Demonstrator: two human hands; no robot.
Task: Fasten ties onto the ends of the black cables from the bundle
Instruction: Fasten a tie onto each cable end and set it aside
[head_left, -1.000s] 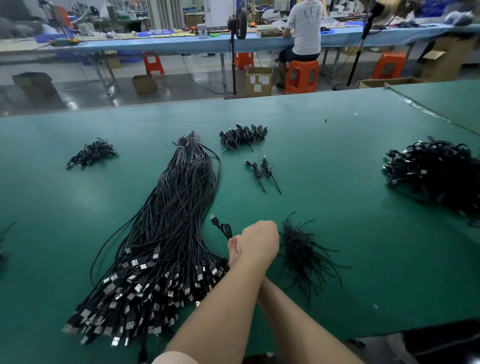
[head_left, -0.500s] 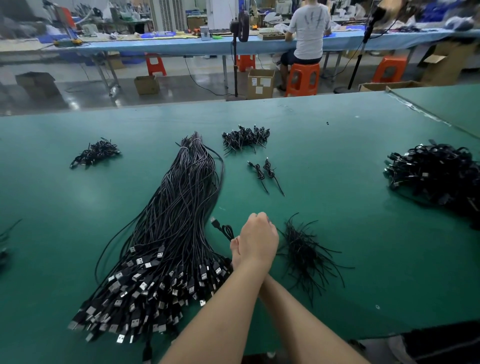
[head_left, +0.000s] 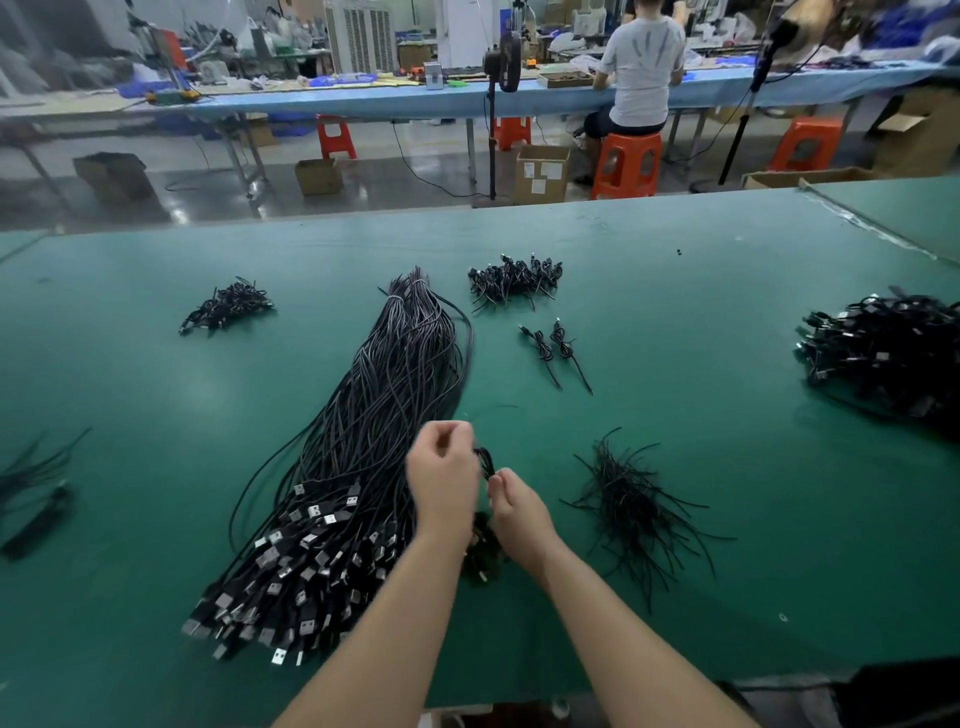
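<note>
Centrally, left hand (head_left: 441, 480) and right hand (head_left: 517, 506) pinch one coiled cable (head_left: 485, 461). Bundle (head_left: 363, 452) lies just left; loose ties (head_left: 631, 506) right, bare bench (head_left: 701, 322) beyond.

Two bare forearms, with no sleeve, watch or band showing up to the picture's lower edge, end in the ungloved left hand (head_left: 441, 480) and the ungloved right hand (head_left: 519, 512), no ring visible on the fingers, both above the green table (head_left: 727, 415).

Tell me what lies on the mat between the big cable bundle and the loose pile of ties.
In the head view, the two hands, left hand and right hand, work there on a small coiled cable, between the bundle and the ties.
</note>
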